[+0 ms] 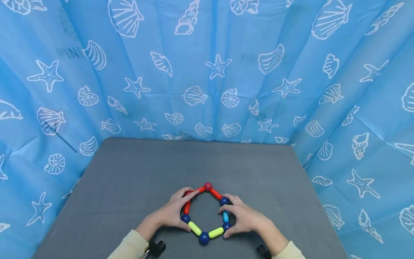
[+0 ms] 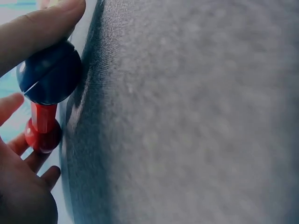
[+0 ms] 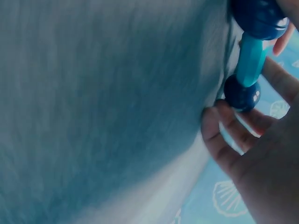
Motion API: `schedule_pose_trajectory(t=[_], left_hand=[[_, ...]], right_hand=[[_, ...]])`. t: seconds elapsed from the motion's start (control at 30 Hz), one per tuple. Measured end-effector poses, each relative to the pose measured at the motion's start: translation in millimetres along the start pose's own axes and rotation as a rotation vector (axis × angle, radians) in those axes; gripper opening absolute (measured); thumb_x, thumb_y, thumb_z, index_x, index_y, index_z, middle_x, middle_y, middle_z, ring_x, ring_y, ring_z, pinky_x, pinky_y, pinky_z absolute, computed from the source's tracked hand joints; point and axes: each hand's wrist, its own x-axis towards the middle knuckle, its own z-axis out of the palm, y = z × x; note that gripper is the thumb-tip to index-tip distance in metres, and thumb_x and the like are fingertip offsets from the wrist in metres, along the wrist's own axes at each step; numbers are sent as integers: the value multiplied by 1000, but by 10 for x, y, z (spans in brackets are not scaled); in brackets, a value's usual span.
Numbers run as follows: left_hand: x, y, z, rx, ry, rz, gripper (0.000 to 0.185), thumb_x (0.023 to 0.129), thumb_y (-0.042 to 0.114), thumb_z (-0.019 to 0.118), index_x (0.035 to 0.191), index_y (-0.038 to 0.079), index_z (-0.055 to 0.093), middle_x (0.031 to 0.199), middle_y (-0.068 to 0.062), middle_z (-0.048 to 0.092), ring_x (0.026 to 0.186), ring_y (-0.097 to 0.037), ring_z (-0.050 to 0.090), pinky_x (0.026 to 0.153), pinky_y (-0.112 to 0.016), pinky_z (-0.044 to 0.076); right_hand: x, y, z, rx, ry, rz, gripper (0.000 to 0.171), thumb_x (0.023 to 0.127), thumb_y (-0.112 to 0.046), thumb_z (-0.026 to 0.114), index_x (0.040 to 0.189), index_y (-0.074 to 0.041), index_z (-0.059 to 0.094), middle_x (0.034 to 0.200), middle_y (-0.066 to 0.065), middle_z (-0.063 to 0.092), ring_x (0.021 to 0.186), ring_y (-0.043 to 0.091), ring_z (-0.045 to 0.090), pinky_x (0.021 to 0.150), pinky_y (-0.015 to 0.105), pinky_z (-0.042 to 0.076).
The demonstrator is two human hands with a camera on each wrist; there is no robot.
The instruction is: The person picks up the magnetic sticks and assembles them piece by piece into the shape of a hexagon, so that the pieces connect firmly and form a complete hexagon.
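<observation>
A ring of magnetic rods and balls lies on the grey table (image 1: pixel 148 165). At its far tip is a red ball (image 1: pixel 208 186); a dark blue ball (image 1: pixel 204 238) forms the near tip. My left hand (image 1: pixel 169 213) grips the ring's left side, thumb by a blue ball (image 2: pixel 50 74) and fingers around a red ball (image 2: pixel 43 136), which the hand mostly hides in the head view. Between them runs a red rod (image 1: pixel 187 207). On the right side, my right hand (image 1: pixel 246 217) holds two blue balls and the light blue rod (image 3: pixel 251 59) joining them.
Two lime rods, a left one (image 1: pixel 194 228) and a right one (image 1: pixel 216 232), meet at the near ball. Behind the table and along its sides hangs a blue curtain (image 1: pixel 207 118) with white shell prints. Black wrist mounts (image 1: pixel 157 248) sit under both wrists.
</observation>
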Motion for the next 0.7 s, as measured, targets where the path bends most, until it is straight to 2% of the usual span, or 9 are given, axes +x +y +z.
schedule_pose_trajectory(t=[0.17, 0.4, 0.53, 0.7], left_hand=[[72, 3, 11, -34, 20, -5, 118, 65, 60, 88, 160, 42, 20, 157, 3, 24, 139, -27, 30, 106, -60, 39], [129, 9, 24, -61, 58, -27, 124, 64, 62, 88, 161, 36, 16, 163, 0, 20, 146, -28, 30, 108, -60, 39], [160, 15, 9, -87, 51, -50, 125, 65, 61, 89, 162, 36, 13, 166, -1, 17, 147, -29, 30, 107, -61, 40], [187, 16, 7, -91, 45, -41, 125, 64, 61, 89, 161, 37, 15, 165, -2, 20, 145, -30, 34, 108, -63, 38]], right_hand=[[19, 115, -45, 4, 50, -25, 59, 77, -62, 79, 126, -34, 66, 162, 9, 28, 140, 34, 34, 103, 63, 42], [22, 169, -59, 10, 47, -34, 81, 72, -63, 82, 143, -33, 55, 166, 5, 21, 142, 34, 31, 103, 64, 42], [53, 167, -60, -10, 77, -14, 77, 73, -64, 81, 140, -33, 58, 163, 5, 24, 141, 33, 33, 102, 62, 44], [90, 179, -79, -58, 160, 7, 76, 74, -69, 77, 136, -27, 62, 160, 10, 30, 137, 33, 36, 101, 58, 47]])
